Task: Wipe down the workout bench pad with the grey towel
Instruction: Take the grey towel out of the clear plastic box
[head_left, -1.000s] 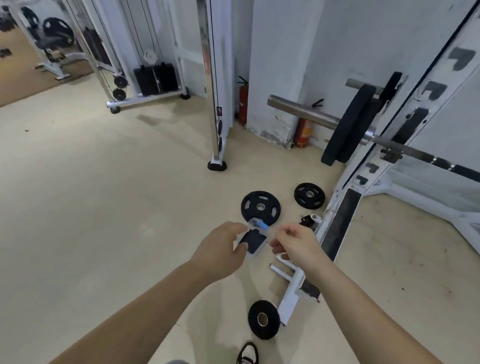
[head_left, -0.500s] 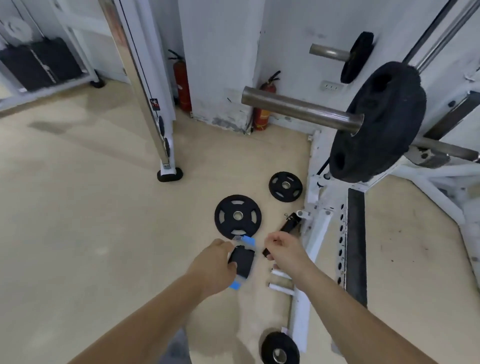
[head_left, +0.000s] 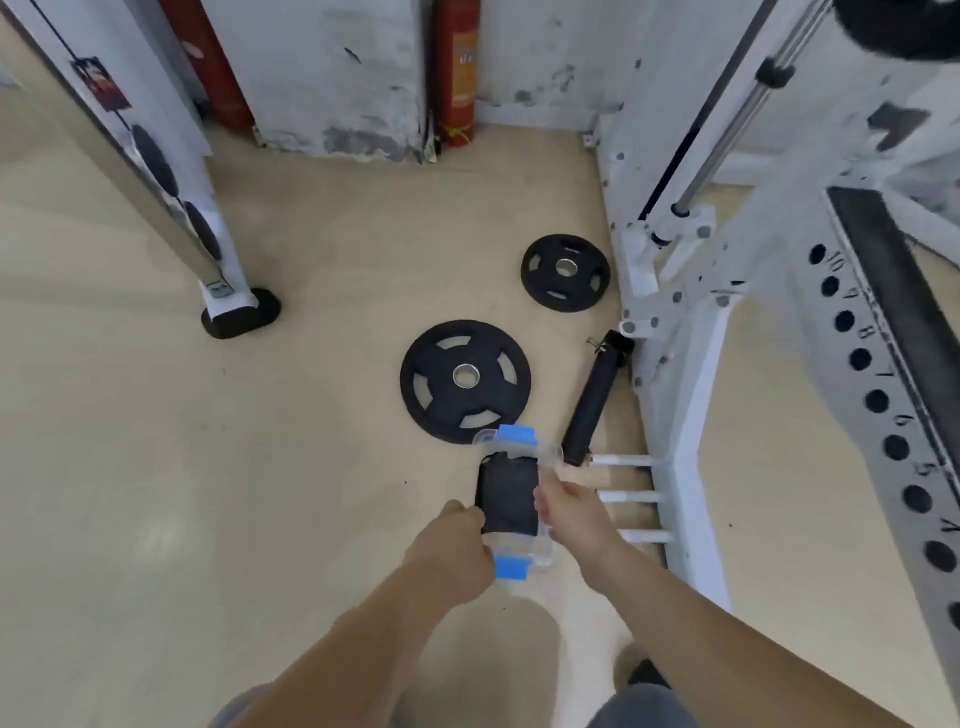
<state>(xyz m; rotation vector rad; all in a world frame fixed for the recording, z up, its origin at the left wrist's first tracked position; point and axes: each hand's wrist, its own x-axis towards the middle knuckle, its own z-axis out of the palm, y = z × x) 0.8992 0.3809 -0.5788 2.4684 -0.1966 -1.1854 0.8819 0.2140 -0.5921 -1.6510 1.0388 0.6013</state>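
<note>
Gripping one clear box, left hand and right hand curl near two plates.

A large weight plate lies flat on the floor; a smaller plate beyond it; a red extinguisher behind.

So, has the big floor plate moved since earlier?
No. The big plate still lies left of the rack base, nearer than the small plate; only the camera closed in.
</note>
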